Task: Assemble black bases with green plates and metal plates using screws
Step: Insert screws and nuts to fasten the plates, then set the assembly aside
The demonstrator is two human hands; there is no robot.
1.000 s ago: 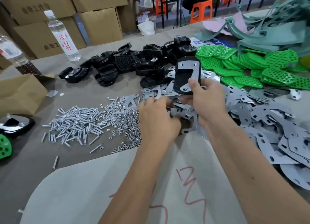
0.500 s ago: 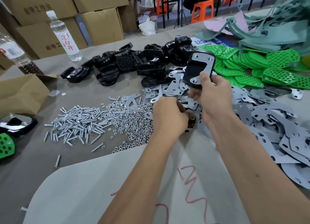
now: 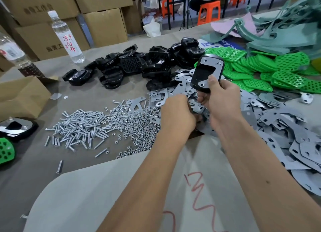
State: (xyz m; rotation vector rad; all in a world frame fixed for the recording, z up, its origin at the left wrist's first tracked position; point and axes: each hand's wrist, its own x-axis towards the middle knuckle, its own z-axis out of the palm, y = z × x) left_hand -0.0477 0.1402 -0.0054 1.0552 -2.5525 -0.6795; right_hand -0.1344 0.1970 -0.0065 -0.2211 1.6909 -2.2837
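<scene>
Black base [image 3: 206,73] with a metal plate [image 3: 211,62] on it sat gripped in the right hand [image 3: 219,99] at frame centre; left hand [image 3: 177,113], fingers curled, grip unclear, reached among loose plates [image 3: 281,127]; heaps of parts remained, so most assembly seemingly lay ahead

Single head-worn wide-angle view, looking forward and down across the grey cloth-covered worktable [image 3: 52,176]. Both bare forearms enter from the bottom edge, close to the lens. Brown cardboard cartons [image 3: 104,23] and orange plastic stools [image 3: 209,10] lie far back, top of frame.
</scene>
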